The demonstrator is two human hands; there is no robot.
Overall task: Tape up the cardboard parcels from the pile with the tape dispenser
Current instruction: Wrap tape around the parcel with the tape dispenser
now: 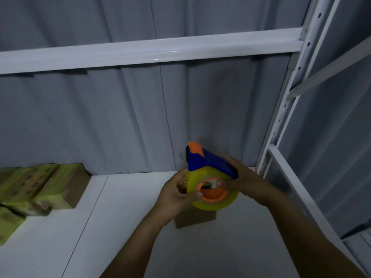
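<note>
The tape dispenser [208,163] is held up in both hands, above the back right part of a white shelf [80,237] and close to the rack's corner. Its blue housing points up and to the left and ends in an orange tip. The yellowish roll of tape [217,205] sits below the housing on an orange hub [212,196].

The right hand [247,179] comes in from the right. Its grip is closed on the dispenser, with fingers wrapped over the blue housing and the thumb lying at the opening of the hub. The left hand [174,195] meets the roll from the left. Its grip is also closed, with fingers curled against the roll's left edge and the thumb pressed on the roll's face just beside the hub.

Directly under the hands a brown cardboard parcel [193,219] lies flat on the shelf, mostly hidden by the roll and the left wrist.

The pile of parcels [40,187] sits well apart at the left edge. They are brown boxes, several wrapped in yellowish-green tape, stacked unevenly against the back.

A grey pleated curtain [100,117] hangs behind the rack. A white horizontal beam [140,55] crosses above, and it joins a perforated white upright [285,109] on the right.
</note>
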